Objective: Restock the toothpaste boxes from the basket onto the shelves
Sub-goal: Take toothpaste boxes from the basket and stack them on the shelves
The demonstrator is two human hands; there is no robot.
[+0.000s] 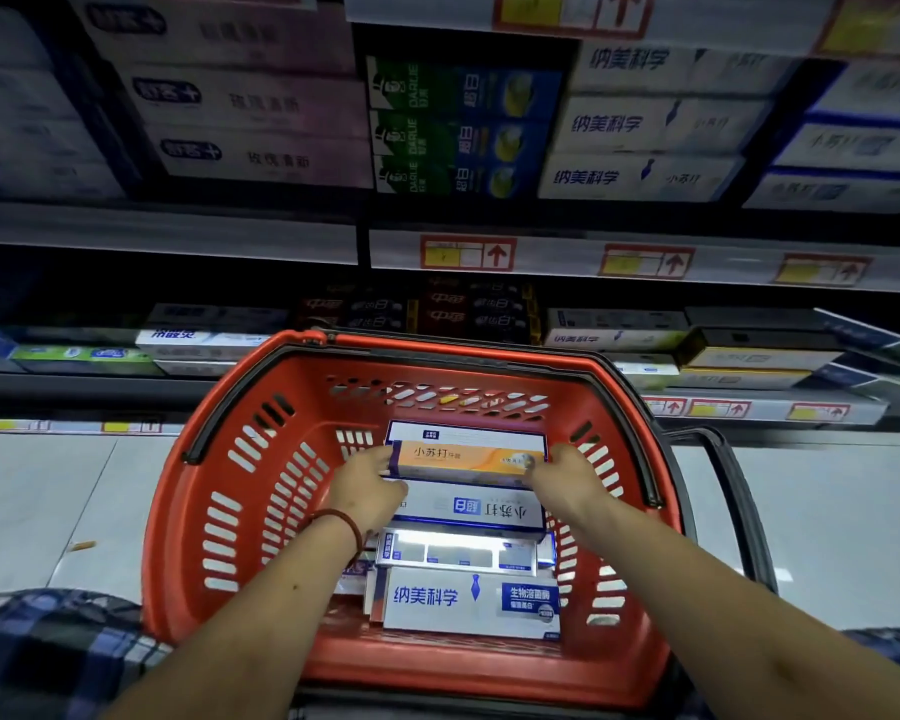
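Note:
A red plastic basket (240, 491) stands in front of me with several toothpaste boxes in it. Both hands are inside it, holding an orange-and-white toothpaste box (468, 459) by its ends. My left hand (367, 485) grips the left end and my right hand (567, 478) grips the right end. More boxes lie under and in front of it, among them a white and blue box (474, 511) and a large white box with blue lettering (463, 600). Shelves (567, 257) of toothpaste boxes rise behind the basket.
The upper shelf holds stacked white, green and blue boxes (458, 127). A lower shelf (749, 407) carries flat-lying boxes, some askew at the right. Black basket handles (733, 491) hang at the sides. Grey floor tiles (37, 501) lie to the left and right.

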